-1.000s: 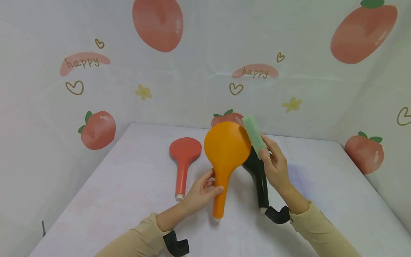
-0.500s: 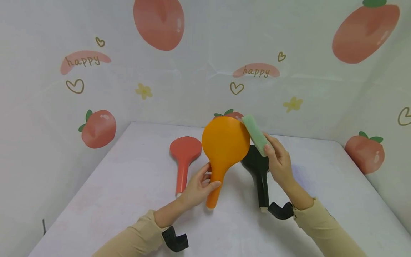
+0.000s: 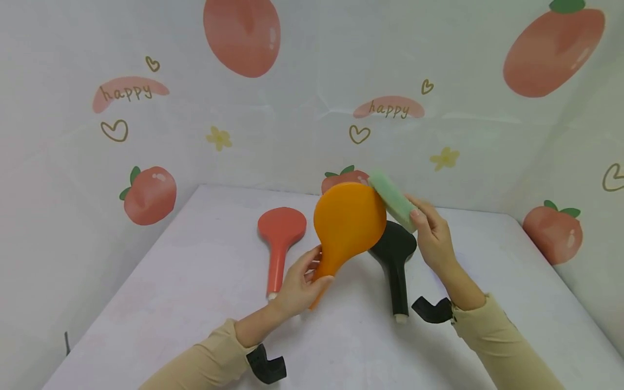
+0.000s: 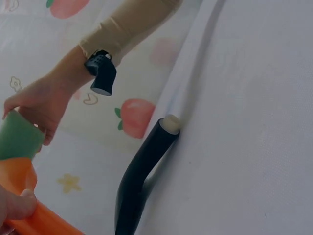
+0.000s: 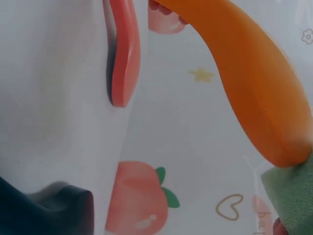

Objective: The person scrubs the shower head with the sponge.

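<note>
My left hand (image 3: 298, 288) grips the handle of an orange shower head (image 3: 349, 218), held tilted above the table with its round head up and to the right. My right hand (image 3: 435, 242) pinches a pale green sponge (image 3: 394, 201) between thumb and fingers. The sponge's far end lies against the upper right rim of the orange head. In the right wrist view, the sponge (image 5: 293, 198) presses at the rounded edge of the orange shower head (image 5: 259, 83). The left wrist view shows the left thumb over the orange handle (image 4: 46, 220).
A red shower head (image 3: 281, 226) lies on the table left of the orange one. To the right lies a black shower head (image 3: 397, 276), its top partly behind the orange one. A fruit-print cloth (image 3: 273, 135) stands behind the white table (image 3: 205, 260). Black camera mounts hang at both wrists.
The orange shower head has tilted further right, its handle end swinging up and left. My right hand has moved up and right, and the sponge now leans more across the rim.
</note>
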A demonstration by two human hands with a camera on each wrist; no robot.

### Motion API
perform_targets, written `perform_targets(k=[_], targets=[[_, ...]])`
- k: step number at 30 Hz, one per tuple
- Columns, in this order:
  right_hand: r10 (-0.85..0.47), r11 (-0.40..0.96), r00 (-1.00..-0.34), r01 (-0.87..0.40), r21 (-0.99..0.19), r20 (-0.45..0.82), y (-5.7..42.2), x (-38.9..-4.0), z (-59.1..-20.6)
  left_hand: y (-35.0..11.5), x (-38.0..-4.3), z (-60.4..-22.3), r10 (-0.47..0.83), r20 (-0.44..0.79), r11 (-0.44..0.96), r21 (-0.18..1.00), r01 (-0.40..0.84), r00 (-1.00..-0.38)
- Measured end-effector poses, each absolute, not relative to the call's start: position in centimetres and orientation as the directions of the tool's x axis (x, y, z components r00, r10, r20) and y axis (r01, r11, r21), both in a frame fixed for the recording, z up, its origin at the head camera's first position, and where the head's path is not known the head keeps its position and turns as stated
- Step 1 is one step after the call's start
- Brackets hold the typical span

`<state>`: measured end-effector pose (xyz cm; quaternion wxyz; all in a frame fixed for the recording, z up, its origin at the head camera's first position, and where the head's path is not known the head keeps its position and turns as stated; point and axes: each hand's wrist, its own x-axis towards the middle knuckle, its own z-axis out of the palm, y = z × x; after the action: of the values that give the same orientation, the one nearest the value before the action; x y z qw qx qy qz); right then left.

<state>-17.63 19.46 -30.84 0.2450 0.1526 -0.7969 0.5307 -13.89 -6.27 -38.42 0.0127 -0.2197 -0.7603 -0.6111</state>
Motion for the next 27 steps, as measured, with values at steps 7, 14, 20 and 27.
perform_targets(k=[7, 14, 20, 27], targets=[[0.033, 0.395, -0.846, -0.478, -0.785, 0.532, 20.0, -17.5, -30.7, -6.2, -13.8, -38.0, 0.236, 0.341, 0.245, 0.885, 0.395, -0.910], [-0.008, 0.410, -0.838, -0.500, -0.762, 0.546, 20.0, -17.5, -29.3, -6.1, -13.7, -38.2, 0.243, 0.441, 0.429, 0.749, 0.504, -0.864], [-0.124, 0.454, -0.767, -0.608, -0.651, 0.630, 19.9, -17.3, -28.7, -5.9, -13.4, -38.1, 0.239, 0.464, 0.448, 0.727, 0.520, -0.853], [-0.091, 0.495, -0.772, -0.583, -0.644, 0.629, 20.2, -17.2, -28.9, -5.8, -13.3, -38.0, 0.213, 0.450, 0.465, 0.734, 0.496, -0.867]])
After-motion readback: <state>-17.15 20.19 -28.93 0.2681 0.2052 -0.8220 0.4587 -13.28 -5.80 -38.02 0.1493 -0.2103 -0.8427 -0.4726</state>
